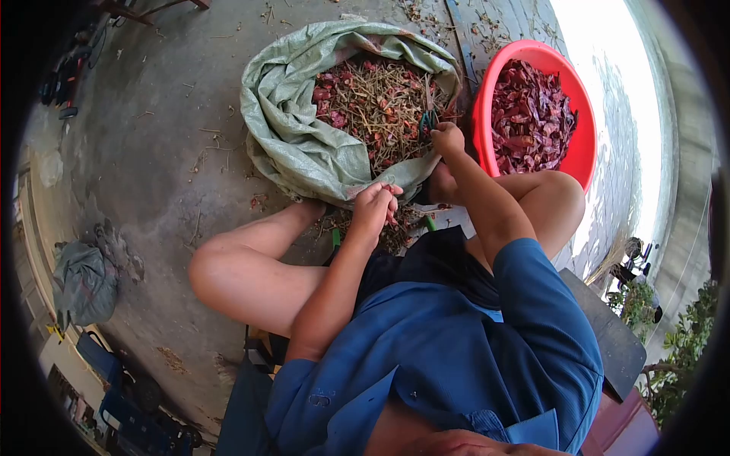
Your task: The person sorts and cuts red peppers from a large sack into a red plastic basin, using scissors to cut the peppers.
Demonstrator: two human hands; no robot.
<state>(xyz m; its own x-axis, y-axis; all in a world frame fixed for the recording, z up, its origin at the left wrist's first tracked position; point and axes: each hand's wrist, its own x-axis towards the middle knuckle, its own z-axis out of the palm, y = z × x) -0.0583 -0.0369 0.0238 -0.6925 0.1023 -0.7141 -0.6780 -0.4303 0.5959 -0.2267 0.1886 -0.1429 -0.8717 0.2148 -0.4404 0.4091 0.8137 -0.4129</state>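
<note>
My right hand (447, 139) is closed around the handles of a pair of scissors (429, 119), whose blades point away over the open sack. My left hand (376, 204) is closed at the near rim of the sack, with a small dark red piece, which looks like a dried chili (389, 188), at its fingertips. Between my legs and beyond stands the pale green woven sack (285, 114), its rim rolled down. Inside lie many cut stems (380, 102) mixed with dried red chilies (331, 91).
To the right, a red plastic basin (484, 125) holds dark red dried chilies (532, 114). Stems and scraps (395, 232) litter the floor around my feet. A grey-green bag (85, 281) lies at the left. Leafy plants (688, 349) are at the lower right.
</note>
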